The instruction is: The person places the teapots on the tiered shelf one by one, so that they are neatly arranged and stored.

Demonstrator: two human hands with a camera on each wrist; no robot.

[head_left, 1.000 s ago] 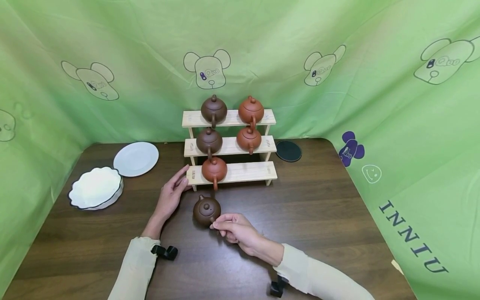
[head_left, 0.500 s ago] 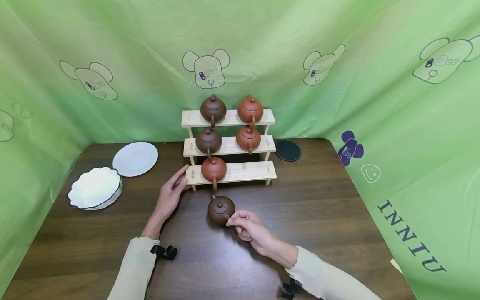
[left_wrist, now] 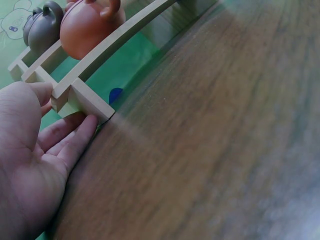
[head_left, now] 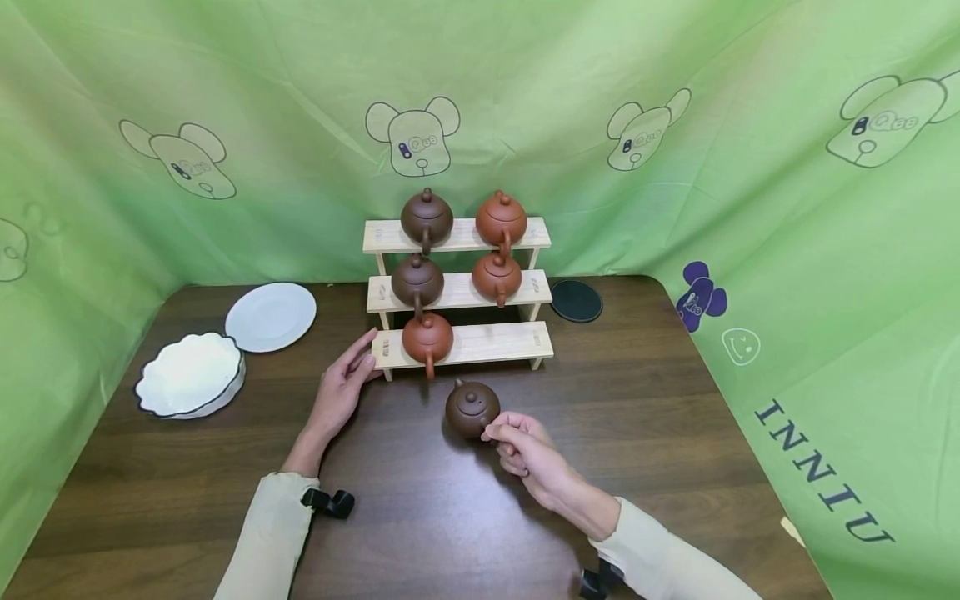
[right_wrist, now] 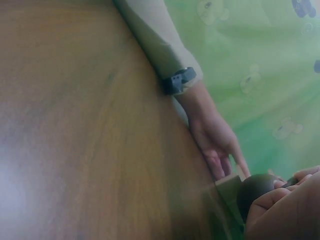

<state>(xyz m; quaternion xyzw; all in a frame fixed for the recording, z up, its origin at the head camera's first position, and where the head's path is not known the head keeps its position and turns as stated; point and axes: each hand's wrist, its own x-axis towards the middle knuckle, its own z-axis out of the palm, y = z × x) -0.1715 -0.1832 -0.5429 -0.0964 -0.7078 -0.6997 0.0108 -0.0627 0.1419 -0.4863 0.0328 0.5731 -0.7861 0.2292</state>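
My right hand (head_left: 536, 462) pinches the handle of a dark brown teapot (head_left: 472, 410), its spout toward the rack and its lid on. It is held in front of the wooden three-step rack (head_left: 498, 343), apart from it; in the right wrist view this dark teapot (right_wrist: 256, 190) is partly covered by the fingers. With fairly straight fingers, my left hand (head_left: 339, 396) touches the left end of the lowest step, fingertips against its leg (left_wrist: 92, 100). On that step's left part sits a reddish-orange teapot (head_left: 428, 338), handle to the front.
Dark brown teapots (head_left: 417, 282) stand on the left of the upper two steps, reddish ones (head_left: 497, 277) on the right. A white plate (head_left: 271, 317) and a scalloped white bowl (head_left: 191, 377) lie at left. A black round coaster (head_left: 577, 301) lies right of the rack. Green cloth (head_left: 525, 75) surrounds the table.
My right hand has carried the dark brown teapot rightward and slightly toward the rack, from the rack's left side to in front of its middle. The left hand stays at the lowest step.
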